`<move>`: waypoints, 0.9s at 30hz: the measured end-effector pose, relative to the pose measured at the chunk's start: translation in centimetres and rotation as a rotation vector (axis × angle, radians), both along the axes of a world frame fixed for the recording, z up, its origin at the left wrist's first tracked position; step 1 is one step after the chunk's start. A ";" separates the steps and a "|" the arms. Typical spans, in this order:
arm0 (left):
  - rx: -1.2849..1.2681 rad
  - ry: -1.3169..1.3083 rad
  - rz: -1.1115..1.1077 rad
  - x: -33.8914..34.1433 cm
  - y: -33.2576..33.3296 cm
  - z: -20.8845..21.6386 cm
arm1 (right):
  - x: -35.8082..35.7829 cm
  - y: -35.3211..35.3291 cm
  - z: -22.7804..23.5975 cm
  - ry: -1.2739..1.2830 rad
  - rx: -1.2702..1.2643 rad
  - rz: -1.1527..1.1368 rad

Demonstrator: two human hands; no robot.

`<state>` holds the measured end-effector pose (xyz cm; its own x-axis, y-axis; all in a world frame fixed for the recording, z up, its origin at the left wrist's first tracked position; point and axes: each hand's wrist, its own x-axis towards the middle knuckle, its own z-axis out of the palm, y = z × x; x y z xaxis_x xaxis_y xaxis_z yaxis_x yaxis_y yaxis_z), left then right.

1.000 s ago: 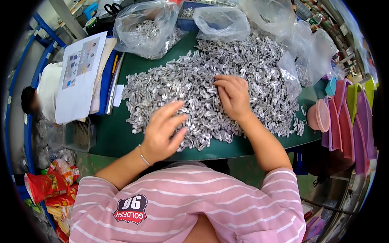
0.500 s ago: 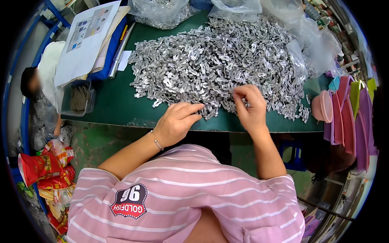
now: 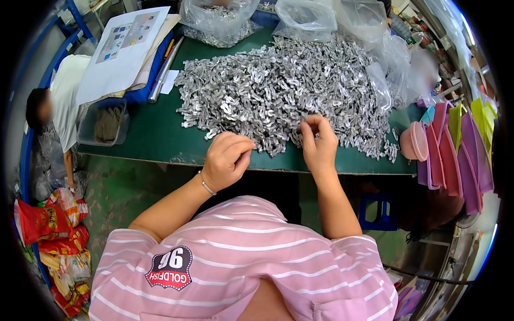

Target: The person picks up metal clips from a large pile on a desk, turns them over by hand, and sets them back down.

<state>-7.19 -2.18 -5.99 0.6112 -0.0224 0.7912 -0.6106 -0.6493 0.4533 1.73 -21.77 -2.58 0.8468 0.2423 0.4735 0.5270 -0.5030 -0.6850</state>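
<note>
Silver-grey small pieces (image 3: 267, 91) lie heaped on the green table (image 3: 152, 134). Left hand (image 3: 224, 160) sits at the heap's seven o'clock, right hand (image 3: 322, 147) at five; each grip is narrow, whether holding a piece I cannot tell.

light: bright, even | glints: metal pieces (image 3: 251, 88) | shadow: under table (image 3: 155, 139) | edges: bent, corners black | blur: patches left, right

A red and black badge (image 3: 169, 269) — number (image 3: 174, 259) and lettering (image 3: 167, 279) — marks the pink shirt (image 3: 241, 251).
</note>
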 end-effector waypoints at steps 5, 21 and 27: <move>-0.418 0.394 -0.101 -1.5 -0.9 0.6 | -4.2 1.3 -1.3 0.579 0.564 0.425; -1.035 0.732 -0.365 -1.6 -3.2 0.9 | -3.5 0.8 -2.6 0.079 0.270 0.450; -1.166 0.928 -0.394 -1.3 -3.4 0.9 | -4.8 1.0 -2.8 0.283 0.646 0.462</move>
